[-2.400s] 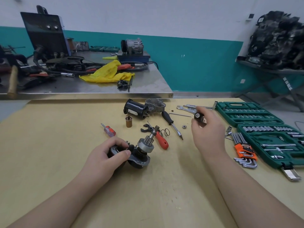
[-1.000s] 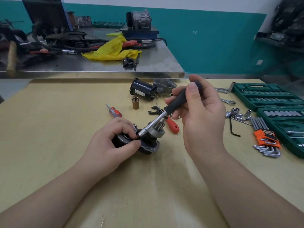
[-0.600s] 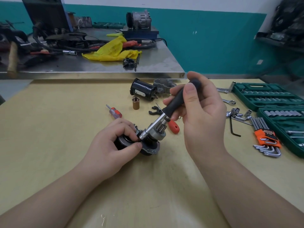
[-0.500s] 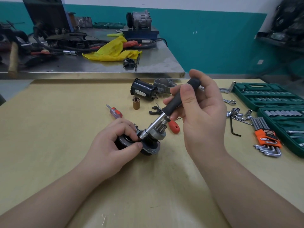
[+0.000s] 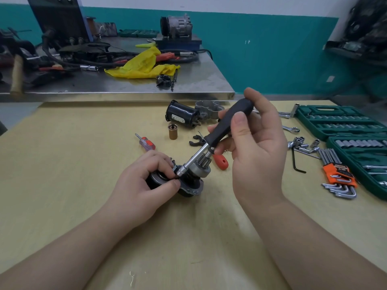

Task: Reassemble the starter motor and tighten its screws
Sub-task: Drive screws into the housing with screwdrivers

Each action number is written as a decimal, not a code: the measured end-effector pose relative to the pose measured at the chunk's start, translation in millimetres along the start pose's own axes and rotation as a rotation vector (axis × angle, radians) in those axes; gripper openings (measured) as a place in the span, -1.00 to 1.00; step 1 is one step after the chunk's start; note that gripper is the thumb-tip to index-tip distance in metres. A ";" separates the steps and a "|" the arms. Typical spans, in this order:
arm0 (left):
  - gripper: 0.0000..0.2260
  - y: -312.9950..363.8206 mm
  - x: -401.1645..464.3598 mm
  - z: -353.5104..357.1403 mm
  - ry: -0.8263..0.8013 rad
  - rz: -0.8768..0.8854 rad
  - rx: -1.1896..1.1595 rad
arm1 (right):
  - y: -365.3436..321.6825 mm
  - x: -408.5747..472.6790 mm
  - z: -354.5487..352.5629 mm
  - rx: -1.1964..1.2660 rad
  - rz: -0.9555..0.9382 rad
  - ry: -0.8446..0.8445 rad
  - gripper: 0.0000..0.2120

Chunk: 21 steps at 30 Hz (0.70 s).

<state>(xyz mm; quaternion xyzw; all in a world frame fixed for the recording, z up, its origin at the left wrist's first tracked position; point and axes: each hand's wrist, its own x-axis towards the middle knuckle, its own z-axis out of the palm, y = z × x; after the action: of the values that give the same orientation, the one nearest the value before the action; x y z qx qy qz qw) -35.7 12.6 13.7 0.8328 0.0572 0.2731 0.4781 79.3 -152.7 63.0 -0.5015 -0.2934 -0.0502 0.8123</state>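
The right hand curls round the black handle of a socket driver, its tilted shaft running down-left to a socket seated on the starter motor assembly. The left hand grips that assembly on the yellow table, fingertips pinching beside the socket. The black motor housing lies well behind, hex keys to the right.

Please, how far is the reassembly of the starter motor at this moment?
Done: the pinion gear sits on the assembly that the left hand holds. In hand: the right hand sets a socket driver on a screw there. Left: the black motor housing and the grey nose casting lie apart.
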 end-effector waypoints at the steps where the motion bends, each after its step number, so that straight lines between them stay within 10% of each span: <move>1: -0.86 -0.4 -0.1 0.0 -0.002 0.003 0.003 | 0.0 0.4 1.0 -0.016 -0.013 0.015 -0.70; 21: -0.84 -7.2 2.3 -5.4 -0.036 0.014 0.022 | 3.4 2.8 1.0 -0.115 0.040 0.091 -0.66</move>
<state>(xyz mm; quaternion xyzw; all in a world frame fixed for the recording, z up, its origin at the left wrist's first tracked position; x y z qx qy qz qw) -35.3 21.3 10.8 0.8432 0.0461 0.2608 0.4679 82.5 -149.6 62.2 -0.5505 -0.2428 -0.0735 0.7954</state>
